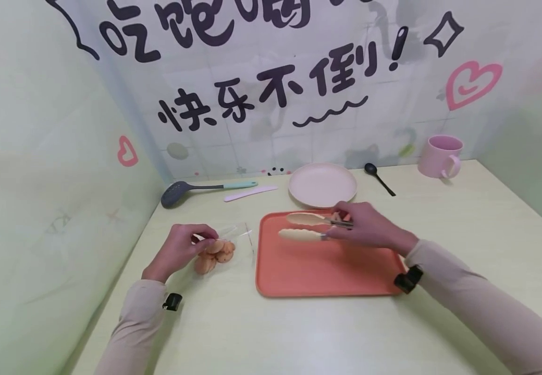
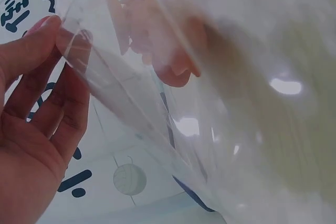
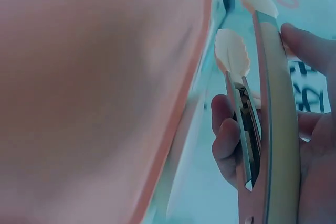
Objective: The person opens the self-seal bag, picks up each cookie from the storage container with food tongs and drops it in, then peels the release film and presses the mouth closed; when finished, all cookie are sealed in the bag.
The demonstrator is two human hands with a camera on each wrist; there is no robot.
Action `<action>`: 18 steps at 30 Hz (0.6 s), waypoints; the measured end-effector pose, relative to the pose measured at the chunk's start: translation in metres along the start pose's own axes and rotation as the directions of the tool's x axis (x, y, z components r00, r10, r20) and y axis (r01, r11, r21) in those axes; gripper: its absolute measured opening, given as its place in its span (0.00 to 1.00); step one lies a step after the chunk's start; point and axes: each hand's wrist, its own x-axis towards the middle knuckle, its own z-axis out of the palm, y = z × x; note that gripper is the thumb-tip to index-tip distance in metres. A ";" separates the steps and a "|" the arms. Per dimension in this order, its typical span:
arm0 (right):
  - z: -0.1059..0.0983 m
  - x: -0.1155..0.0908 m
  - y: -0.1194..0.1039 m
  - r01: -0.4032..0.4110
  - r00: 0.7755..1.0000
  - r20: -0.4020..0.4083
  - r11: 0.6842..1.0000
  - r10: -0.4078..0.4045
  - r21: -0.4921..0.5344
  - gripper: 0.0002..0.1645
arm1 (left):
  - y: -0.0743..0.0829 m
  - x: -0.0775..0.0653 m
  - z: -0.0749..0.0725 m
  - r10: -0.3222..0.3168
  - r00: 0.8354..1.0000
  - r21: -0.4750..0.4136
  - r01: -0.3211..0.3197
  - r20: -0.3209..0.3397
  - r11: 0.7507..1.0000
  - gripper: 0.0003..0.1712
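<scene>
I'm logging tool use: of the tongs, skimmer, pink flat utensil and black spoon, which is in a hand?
The tongs, gripped by the right hand over the red tray; the skimmer, pink flat utensil and black spoon lie on the table.

This seems a kitchen-like booth, with printed hangings, tongs, plate and mug.

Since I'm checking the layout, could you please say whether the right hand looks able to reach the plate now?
Likely yes: the right hand is over the tray, close to the plate, with nothing visible between them, though the tongs it holds may hinder grasping.
</scene>
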 end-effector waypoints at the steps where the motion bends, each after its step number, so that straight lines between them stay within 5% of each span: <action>1: -0.005 -0.005 0.005 -0.004 1.000 -0.021 1.000 0.003 -0.018 0.21 | 0.000 0.000 0.000 -0.003 1.000 0.001 0.003 0.004 1.000 0.06; 18: -0.066 -0.087 0.095 -0.155 0.960 -0.261 0.972 0.105 -0.179 0.25 | 0.003 0.005 -0.002 -0.107 0.989 0.004 0.107 0.100 0.994 0.08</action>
